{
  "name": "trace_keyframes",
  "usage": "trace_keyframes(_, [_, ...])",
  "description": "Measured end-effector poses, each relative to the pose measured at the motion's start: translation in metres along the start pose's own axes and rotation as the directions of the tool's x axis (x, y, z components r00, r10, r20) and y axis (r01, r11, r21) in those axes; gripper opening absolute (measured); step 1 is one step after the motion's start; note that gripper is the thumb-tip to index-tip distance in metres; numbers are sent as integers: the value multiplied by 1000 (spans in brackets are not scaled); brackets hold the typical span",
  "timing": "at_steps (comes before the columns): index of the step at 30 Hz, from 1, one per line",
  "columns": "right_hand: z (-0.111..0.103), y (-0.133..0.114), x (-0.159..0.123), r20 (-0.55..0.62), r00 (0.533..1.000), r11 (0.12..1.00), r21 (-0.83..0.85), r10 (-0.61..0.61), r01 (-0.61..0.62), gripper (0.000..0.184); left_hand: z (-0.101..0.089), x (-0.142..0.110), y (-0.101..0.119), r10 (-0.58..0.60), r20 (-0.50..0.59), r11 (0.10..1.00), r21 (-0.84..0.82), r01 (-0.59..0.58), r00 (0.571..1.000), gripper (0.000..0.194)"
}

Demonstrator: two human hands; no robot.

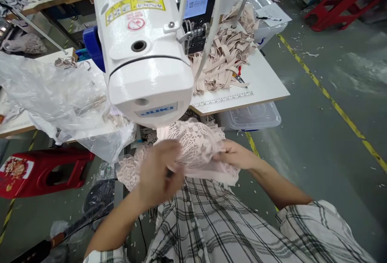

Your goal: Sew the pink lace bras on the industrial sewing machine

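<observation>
A pale pink lace garment [196,140], rounded like a bra cup with a smooth band along its lower side, is held in front of my body below the sewing machine head [151,90]. My right hand [231,154] grips its right side, thumb and fingers closed on the fabric. At the left, my left hand [163,170] is blurred by motion and curled in front of the garment. A small dark spot shows between its fingers; whether it is an object or a gap I cannot make out. More lace [131,170] hangs at the left, partly behind that hand.
Beige fabric strips [223,59] are heaped on the white table [266,79], beside a ruler [223,99] and snips [238,77]. Clear plastic sheeting [60,94] drapes over the left table. A red stool [45,170] stands at left; a lidded plastic box [250,116] sits under the table.
</observation>
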State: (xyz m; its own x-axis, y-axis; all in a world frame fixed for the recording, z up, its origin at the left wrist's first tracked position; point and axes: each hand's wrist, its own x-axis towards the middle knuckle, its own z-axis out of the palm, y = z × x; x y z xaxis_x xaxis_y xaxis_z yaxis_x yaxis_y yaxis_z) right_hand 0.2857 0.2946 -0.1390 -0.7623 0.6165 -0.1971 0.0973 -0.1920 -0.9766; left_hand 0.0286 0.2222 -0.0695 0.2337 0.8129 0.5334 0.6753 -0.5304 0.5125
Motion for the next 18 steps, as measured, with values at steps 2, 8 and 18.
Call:
trace_keyframes(2, [10, -28, 3, 274, 960, 973, -201, -53, 112, 26, 6, 5, 23, 179, 227, 974, -178, -140, 957, 54])
trace_keyframes(8, [26, -64, 18, 398, 916, 834, -519, 41, 188, 28, 14, 8, 3, -283, 700, 909, -22, 416, 656, 18])
trace_keyframes(18, [-4, -47, 84, -30, 994, 841, -536, -106, 74, 27, -4, 24, -62, -680, 394, 661, -32, 749, 618, 48])
